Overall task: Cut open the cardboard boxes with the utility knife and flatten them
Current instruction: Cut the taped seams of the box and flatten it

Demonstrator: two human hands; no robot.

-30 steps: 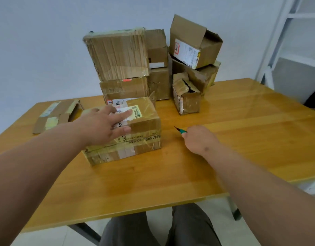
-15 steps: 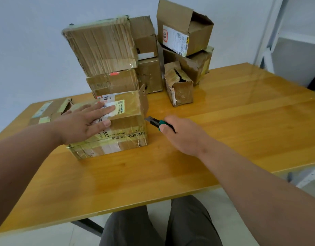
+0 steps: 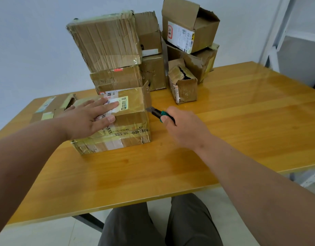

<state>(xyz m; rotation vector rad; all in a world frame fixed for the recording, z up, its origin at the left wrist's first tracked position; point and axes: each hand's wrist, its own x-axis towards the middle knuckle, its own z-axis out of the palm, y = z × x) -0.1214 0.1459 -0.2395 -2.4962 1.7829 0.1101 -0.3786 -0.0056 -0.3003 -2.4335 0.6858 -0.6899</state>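
A taped cardboard box point(image 3: 130, 121) with a yellow label lies on the wooden table point(image 3: 224, 139) in front of me. My left hand point(image 3: 87, 119) presses flat on its top, fingers straight. My right hand point(image 3: 183, 128) grips a black and green utility knife point(image 3: 158, 114). The knife's tip touches the box's upper right edge, beside a raised flap. Behind it stands a pile of several more cardboard boxes point(image 3: 107, 41), some torn open.
A flattened piece of cardboard point(image 3: 50, 109) lies at the table's far left. A small torn box point(image 3: 183, 86) stands alone right of the pile. A white shelf frame point(image 3: 295, 32) rises at the right. My legs show below the table's front edge.
My right hand has carried the knife leftwards, from apart from the box to its upper right edge. My left hand has stayed flat on the box top.
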